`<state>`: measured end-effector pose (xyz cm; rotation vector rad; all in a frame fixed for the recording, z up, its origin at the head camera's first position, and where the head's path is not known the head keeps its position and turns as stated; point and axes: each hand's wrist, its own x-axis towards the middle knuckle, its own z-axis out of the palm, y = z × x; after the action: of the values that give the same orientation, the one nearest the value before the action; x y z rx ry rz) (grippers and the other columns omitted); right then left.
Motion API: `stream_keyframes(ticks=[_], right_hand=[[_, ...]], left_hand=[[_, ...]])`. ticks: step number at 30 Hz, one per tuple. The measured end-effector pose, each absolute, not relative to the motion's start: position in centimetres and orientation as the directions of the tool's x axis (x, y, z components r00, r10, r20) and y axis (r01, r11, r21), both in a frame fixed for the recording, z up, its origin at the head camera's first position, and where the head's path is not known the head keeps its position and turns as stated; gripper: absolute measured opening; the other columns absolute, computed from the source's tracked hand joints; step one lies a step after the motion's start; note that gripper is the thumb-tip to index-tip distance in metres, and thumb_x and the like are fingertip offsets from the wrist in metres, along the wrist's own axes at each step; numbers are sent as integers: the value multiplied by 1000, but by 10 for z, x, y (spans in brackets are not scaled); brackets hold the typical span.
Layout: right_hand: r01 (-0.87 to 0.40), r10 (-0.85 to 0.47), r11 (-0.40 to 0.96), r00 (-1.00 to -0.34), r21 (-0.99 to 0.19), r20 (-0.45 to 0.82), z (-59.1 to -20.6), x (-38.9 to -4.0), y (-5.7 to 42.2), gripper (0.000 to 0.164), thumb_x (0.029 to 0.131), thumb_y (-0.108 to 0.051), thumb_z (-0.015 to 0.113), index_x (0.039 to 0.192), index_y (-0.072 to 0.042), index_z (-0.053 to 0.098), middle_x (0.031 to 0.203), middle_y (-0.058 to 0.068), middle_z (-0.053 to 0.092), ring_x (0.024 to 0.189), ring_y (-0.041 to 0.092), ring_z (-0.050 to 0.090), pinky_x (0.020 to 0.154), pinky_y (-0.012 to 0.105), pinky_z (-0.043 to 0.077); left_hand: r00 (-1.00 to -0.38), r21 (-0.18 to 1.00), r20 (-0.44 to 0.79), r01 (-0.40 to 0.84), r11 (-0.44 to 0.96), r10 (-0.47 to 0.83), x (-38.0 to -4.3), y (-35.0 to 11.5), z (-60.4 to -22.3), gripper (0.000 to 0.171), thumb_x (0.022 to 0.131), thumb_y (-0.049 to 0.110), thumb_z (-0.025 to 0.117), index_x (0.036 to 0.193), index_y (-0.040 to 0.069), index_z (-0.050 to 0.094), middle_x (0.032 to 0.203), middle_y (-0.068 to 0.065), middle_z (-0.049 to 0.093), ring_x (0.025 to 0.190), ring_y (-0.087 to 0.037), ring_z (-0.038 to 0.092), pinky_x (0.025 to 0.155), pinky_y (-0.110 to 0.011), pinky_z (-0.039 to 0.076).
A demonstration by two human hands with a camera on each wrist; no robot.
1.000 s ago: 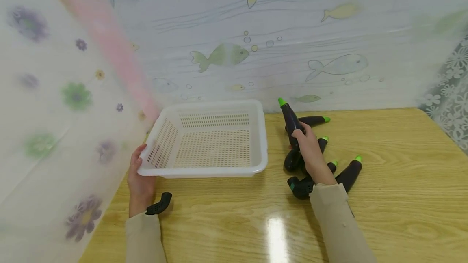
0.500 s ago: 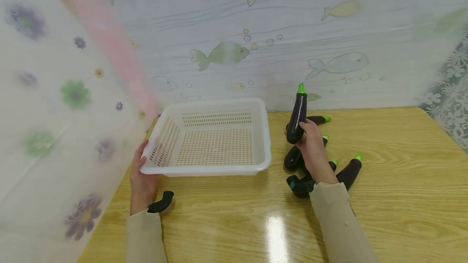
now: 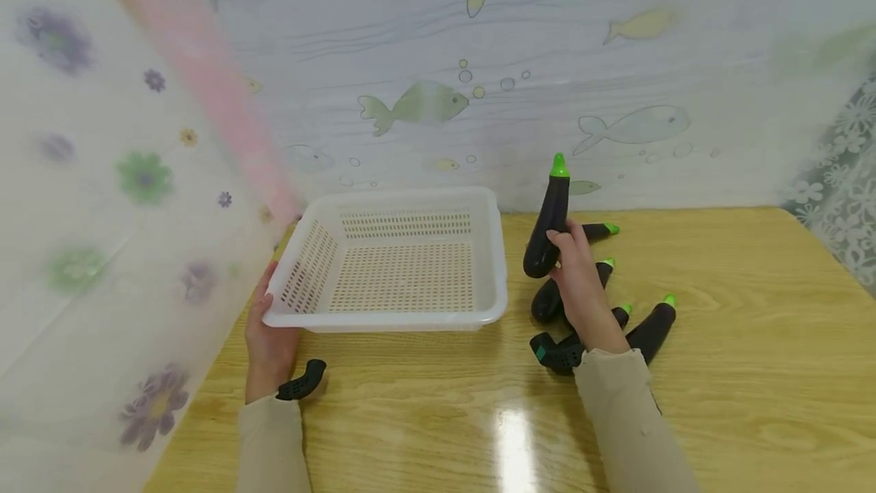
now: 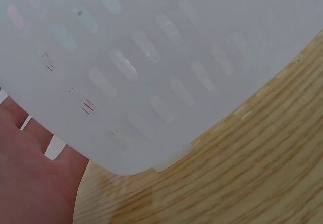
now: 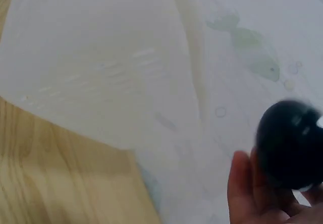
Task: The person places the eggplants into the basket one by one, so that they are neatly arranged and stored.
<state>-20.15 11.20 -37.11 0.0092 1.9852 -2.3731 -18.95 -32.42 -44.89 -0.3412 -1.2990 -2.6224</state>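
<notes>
My right hand (image 3: 578, 272) grips a dark purple eggplant (image 3: 550, 223) with a bright green stem cap, thumb across its lower half. It is raised to the right of the white plastic basket (image 3: 404, 322), stem pointing up. In the right wrist view, the rounded end of the eggplant (image 5: 287, 143) sits in the fingers. My left hand (image 3: 269, 333) holds the basket by its left rim near the front corner. In the left wrist view, the slotted basket wall (image 4: 151, 82) hides part of the fingers. No eggplant lies in the basket.
Several more eggplants lie on the wooden table (image 3: 753, 326) under and around my right forearm, one (image 3: 653, 329) to its right and one (image 3: 601, 231) behind the hand. A fish-patterned sheet (image 3: 411, 36) hangs along the back, a flowered one (image 3: 89, 249) at left.
The held eggplant first swung from leaning left to nearly upright and rose, then its lower end moved slightly left. The basket shifted slightly right, with the left hand still on it.
</notes>
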Motion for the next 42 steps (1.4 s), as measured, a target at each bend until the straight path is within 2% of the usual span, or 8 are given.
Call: stream_keyframes(ticks=[4, 6, 10, 16, 22, 31, 39, 42], right_hand=[[12, -15, -111, -1000, -994, -10, -365, -201, 106, 62, 94, -49, 39, 144, -16, 24, 145, 8, 28, 131, 24, 32, 107, 47, 24], [-18, -5, -85, -1000, -996, 19, -363, -201, 102, 62, 93, -50, 40, 142, -14, 29, 142, 9, 34, 125, 25, 40, 103, 45, 30], [-61, 0, -27, -998, -998, 61, -359, -203, 92, 59, 93, -46, 44, 140, -11, 34, 136, 9, 42, 118, 23, 46, 95, 42, 40], [-63, -48, 15, -997, -998, 62, -357, -209, 77, 58, 95, -37, 45, 145, -15, 25, 132, 13, 43, 115, 27, 49, 90, 45, 45], [-59, -75, 53, -996, -997, 55, -359, -213, 58, 58, 94, -32, 48, 144, -16, 25, 128, 13, 41, 108, 28, 53, 88, 44, 46], [-101, -54, 312, -995, -945, 88, -365, -214, 33, 61, 92, -38, 47, 144, -15, 23, 129, 6, 45, 102, 22, 52, 79, 39, 48], [-163, -42, 483, -986, -860, 163, -368, -210, 24, 63, 91, -41, 48, 145, -18, 23, 117, 5, 54, 93, 21, 55, 71, 36, 49], [-188, -63, 523, -981, -831, 182, -368, -209, 22, 65, 91, -40, 47, 146, -18, 20, 121, 7, 54, 94, 21, 59, 72, 37, 50]], left_hand=[[-958, 754, 279, 265, -602, -71, -189, -326, -446, 54, 94, 19, 35, 146, 17, 22, 151, -7, 21, 131, -21, 34, 103, -34, 32], [-958, 748, 280, 260, -610, -65, -189, -325, -445, 54, 94, 19, 34, 147, 16, 22, 151, -7, 21, 130, -21, 34, 102, -34, 32], [-958, 744, 282, 257, -617, -58, -187, -323, -444, 52, 96, 17, 31, 147, 16, 21, 150, -7, 23, 128, -21, 36, 101, -33, 33], [-964, 785, 260, 245, -569, -55, -188, -321, -445, 52, 96, 20, 30, 147, 18, 21, 150, -6, 23, 129, -21, 34, 100, -36, 33], [-974, 834, 217, 216, -507, -58, -191, -320, -442, 52, 96, 24, 33, 147, 21, 20, 150, -4, 21, 132, -21, 29, 101, -37, 31], [-980, 861, 183, 196, -469, -74, -189, -316, -442, 53, 96, 28, 34, 147, 23, 20, 152, -3, 20, 135, -23, 25, 102, -37, 33], [-974, 837, 218, 221, -500, -65, -190, -315, -443, 53, 96, 23, 32, 147, 19, 19, 149, -4, 25, 131, -22, 32, 100, -35, 35], [-972, 834, 222, 232, -501, -82, -189, -315, -441, 52, 96, 21, 30, 147, 18, 20, 147, -4, 28, 128, -21, 35, 98, -34, 36]])
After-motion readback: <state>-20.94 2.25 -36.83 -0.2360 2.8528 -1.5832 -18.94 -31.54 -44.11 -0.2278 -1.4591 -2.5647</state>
